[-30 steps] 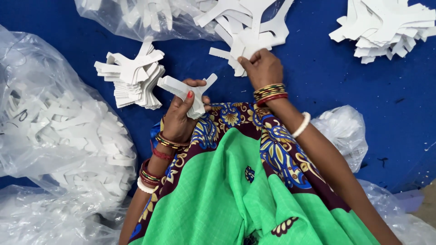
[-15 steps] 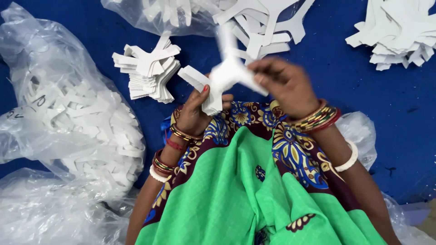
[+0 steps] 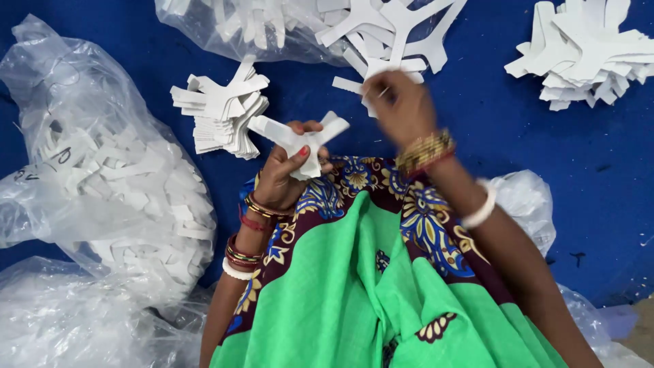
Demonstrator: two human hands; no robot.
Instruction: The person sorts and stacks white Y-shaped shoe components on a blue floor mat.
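A small bundle of white branched cutouts [image 3: 303,140] sits pinched in my left hand [image 3: 283,174] just above my lap, fingers closed around its stem. My right hand [image 3: 400,103] is blurred as it reaches over the loose cutouts [image 3: 392,31] spilling from the clear bag [image 3: 225,31] ahead, and I cannot tell whether it grips one. A neat stack [image 3: 221,109] lies just left of the bundle on the blue surface [image 3: 490,123], another pile [image 3: 586,51] far right, and a filled plastic bag [image 3: 102,184] at my left.

You have a small stack of white, branched card cut-outs [image 3: 300,140] pinched upright above your lap, while loose matching cut-outs [image 3: 392,41] lie on the blue surface ahead.
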